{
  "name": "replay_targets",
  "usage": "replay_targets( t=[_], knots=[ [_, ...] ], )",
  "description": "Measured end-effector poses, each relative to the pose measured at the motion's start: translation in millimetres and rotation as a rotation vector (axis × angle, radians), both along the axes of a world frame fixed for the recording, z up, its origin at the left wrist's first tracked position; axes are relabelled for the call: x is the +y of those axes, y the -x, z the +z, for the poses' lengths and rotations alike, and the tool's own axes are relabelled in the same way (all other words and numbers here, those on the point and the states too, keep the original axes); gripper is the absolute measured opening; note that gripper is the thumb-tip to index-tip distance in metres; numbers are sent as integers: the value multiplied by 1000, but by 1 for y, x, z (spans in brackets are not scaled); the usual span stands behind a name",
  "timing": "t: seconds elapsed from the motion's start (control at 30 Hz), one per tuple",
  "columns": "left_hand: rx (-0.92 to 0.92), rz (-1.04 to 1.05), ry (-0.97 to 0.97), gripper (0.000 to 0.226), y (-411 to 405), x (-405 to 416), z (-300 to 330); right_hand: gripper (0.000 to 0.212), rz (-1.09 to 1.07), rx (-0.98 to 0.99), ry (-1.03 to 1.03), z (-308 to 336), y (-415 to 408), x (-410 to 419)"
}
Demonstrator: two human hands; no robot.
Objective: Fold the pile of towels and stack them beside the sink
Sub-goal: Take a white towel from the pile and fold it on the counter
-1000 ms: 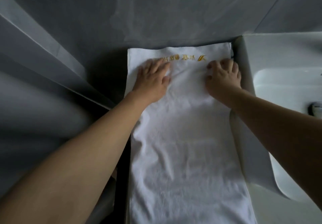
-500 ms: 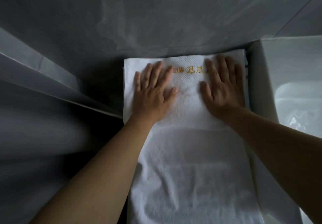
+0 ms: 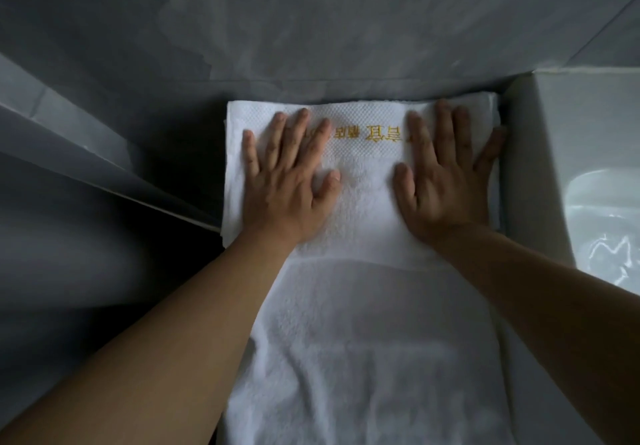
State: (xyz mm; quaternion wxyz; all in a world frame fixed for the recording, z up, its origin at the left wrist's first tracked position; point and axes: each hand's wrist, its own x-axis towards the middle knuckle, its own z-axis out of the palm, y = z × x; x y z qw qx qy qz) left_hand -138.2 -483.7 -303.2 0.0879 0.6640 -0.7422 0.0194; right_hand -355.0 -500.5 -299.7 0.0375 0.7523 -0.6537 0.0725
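**Both palms flat on the towel's far end**

Compared with a second ago, both hands have gone from bunched-up fingers near the top edge to lying fully flat, and the far end now looks folded over into a thicker band. The left hand presses down with fingers straight and spread wide, and the right hand does the same on the other side, its outer finger reaching the towel's right edge.

The white towel runs lengthwise away from the person, long axis pointing straight at the grey wall, far edge just about touching it. It lies just beside the white sink on the right. The fabric is fluffy terry, a bit rumpled near the bottom, with a smoother woven strip at the far end carrying gold embroidery between the two hands. The sink looks glossy, with a squared-off outer wall.
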Motion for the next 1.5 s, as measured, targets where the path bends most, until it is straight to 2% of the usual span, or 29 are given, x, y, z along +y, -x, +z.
replay_targets(
  t=[0.23,0.63,0.73,0.8,0.87,0.97,1.0,1.03,1.1,1.17,1.2,1.3,1.5],
  knots=[
    [-10,31,4,70,2,-2,-2,71,25,-65,59,-1,1,2],
    [-3,48,15,68,2,0,-6,70,27,-54,91,-5,2,3],
    [20,-22,32,67,-4,9,-3,69,29,-48,87,-4,3,3],
    [-39,-69,38,64,-17,16,1,69,29,-52,84,-3,2,4],
    [-56,79,29,61,-34,23,3,69,38,-62,83,-3,2,5],
    [55,468,16,62,-36,43,9,69,38,-74,95,-4,3,5],
    [58,466,63,63,-25,55,11,70,41,-75,95,-3,3,5],
    [50,360,149,62,-13,71,12,69,46,-74,93,-3,2,4],
    [47,-38,224,61,16,109,6,69,54,-70,91,-2,2,5],
    [10,-345,86,63,31,145,-8,68,48,-67,78,-1,3,6],
    [-19,-394,-20,63,32,159,-17,68,45,-66,73,-1,4,7],
    [-22,-295,-187,66,26,172,-38,69,42,-71,92,-3,1,4],
    [-45,-311,-232,72,27,166,-43,69,38,-78,48,3,3,6]
  ],
)
